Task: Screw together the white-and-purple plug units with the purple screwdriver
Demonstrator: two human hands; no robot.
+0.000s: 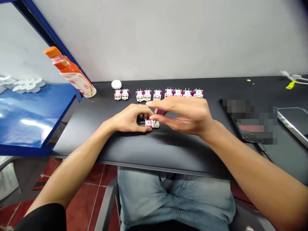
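Both my hands meet at the middle of the black table (149, 150). My left hand (130, 118) curls round a small white and purple plug part (151, 123) with metal prongs, pinching it against the tabletop. My right hand (185, 115) is closed too, its fingertips pressing on the same part, with a purple piece (160, 112) showing under its fingers. Behind my hands, several matching white and purple plug parts (157, 94) stand in a row near the wall.
An orange-capped drink bottle (72, 73) leans at the back left beside a blue shelf (31, 115) holding white caps (26, 86). A white round object (116, 84) lies by the row. A dark tray and a laptop (295, 123) lie at right; white cables (292, 77) at far right.
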